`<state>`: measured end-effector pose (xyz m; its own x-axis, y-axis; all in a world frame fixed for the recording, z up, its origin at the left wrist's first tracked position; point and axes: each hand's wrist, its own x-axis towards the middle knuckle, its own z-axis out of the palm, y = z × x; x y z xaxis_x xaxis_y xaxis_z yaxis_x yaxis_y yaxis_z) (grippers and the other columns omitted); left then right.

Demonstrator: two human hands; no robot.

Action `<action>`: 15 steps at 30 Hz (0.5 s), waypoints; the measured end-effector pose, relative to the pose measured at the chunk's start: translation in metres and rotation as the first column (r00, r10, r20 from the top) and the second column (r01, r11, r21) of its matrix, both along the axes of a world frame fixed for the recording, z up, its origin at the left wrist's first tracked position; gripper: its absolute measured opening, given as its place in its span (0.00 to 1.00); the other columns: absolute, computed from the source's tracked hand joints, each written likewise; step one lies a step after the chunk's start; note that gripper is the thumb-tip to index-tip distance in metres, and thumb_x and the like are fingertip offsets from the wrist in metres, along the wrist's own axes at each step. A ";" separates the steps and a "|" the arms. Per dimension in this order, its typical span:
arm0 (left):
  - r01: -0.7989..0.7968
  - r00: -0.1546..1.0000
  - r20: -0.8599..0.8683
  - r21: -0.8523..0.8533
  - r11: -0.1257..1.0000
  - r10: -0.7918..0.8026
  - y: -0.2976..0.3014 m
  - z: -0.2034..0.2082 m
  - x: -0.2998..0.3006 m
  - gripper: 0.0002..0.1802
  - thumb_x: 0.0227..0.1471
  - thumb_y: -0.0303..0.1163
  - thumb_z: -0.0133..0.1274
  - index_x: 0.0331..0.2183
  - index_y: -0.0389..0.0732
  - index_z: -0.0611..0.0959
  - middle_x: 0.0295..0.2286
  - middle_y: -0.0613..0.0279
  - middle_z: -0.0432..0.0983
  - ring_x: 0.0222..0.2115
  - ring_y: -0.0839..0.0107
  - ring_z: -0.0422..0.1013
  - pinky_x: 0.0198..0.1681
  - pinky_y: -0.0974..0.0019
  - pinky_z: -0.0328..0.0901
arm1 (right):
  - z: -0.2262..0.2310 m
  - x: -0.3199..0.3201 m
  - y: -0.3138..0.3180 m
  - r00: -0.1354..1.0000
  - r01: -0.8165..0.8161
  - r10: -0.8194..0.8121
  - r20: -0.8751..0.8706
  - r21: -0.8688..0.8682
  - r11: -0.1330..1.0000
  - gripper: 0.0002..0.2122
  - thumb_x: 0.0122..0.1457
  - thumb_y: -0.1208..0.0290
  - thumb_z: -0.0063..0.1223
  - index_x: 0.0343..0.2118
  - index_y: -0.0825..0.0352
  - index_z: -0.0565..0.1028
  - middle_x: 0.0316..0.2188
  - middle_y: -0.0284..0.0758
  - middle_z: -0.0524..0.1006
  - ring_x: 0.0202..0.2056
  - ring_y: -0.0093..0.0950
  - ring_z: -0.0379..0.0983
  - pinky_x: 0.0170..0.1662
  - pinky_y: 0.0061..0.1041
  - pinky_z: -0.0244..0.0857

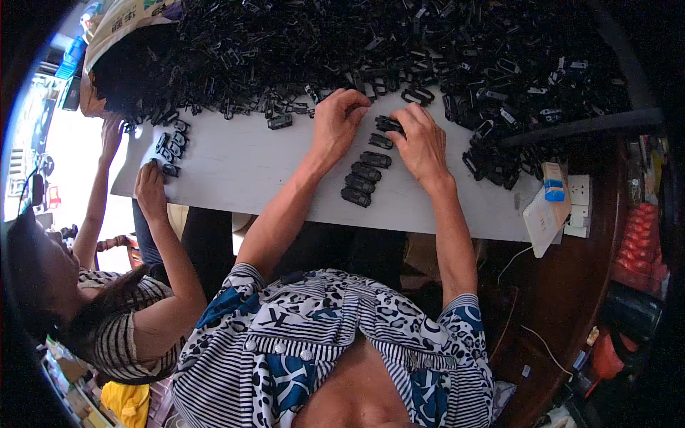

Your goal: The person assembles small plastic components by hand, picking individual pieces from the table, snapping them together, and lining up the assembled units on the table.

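A column of small oblong black plastic pieces lies on the white table in front of me. My right hand is at the far end of this column, thumb and fingers closed on one black plastic piece. To its left, my left hand reaches to the edge of a large heap of black parts. Its fingers are curled together, and I cannot make out whether something small is between them. One loose black piece lies left of my left wrist.
At left, a co-worker's hands are beside another group of black pieces. A sack spills parts at the far left. At the right edge are a notepad, a blue-and-tan small block and a white power socket.
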<state>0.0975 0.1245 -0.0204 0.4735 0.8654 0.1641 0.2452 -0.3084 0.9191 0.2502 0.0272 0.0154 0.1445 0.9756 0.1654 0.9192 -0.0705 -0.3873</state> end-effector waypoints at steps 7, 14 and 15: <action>0.005 1.000 -0.017 0.033 0.999 -0.004 0.002 0.002 -0.003 0.08 0.50 0.18 0.55 0.35 0.34 0.83 0.32 0.57 0.77 0.33 0.69 0.75 0.38 0.68 0.69 | 0.001 0.003 0.000 0.997 0.023 -0.021 -0.078 0.028 0.999 0.14 0.49 0.71 0.64 0.39 0.65 0.75 0.39 0.36 0.72 0.43 0.37 0.72 0.42 0.36 0.68; 0.001 0.999 -0.044 0.051 0.999 0.001 -0.001 0.008 -0.005 0.09 0.48 0.18 0.56 0.35 0.36 0.83 0.32 0.56 0.77 0.32 0.66 0.76 0.37 0.66 0.69 | -0.001 0.044 0.020 0.985 0.131 -0.147 0.091 0.163 0.978 0.12 0.50 0.74 0.62 0.39 0.66 0.76 0.39 0.37 0.73 0.42 0.38 0.72 0.42 0.37 0.68; 0.009 0.998 -0.064 0.086 0.996 -0.004 -0.001 0.006 -0.004 0.09 0.48 0.18 0.56 0.34 0.36 0.83 0.32 0.55 0.77 0.32 0.64 0.76 0.37 0.66 0.69 | -0.004 0.045 0.025 0.981 0.111 -0.137 0.137 0.180 0.977 0.10 0.50 0.76 0.60 0.37 0.68 0.75 0.37 0.38 0.72 0.42 0.38 0.72 0.41 0.38 0.69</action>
<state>0.0932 0.1230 -0.0146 0.4908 0.8463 0.2071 0.2998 -0.3872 0.8719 0.2955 0.0517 0.0114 0.2238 0.9072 0.3561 0.9555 -0.1321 -0.2639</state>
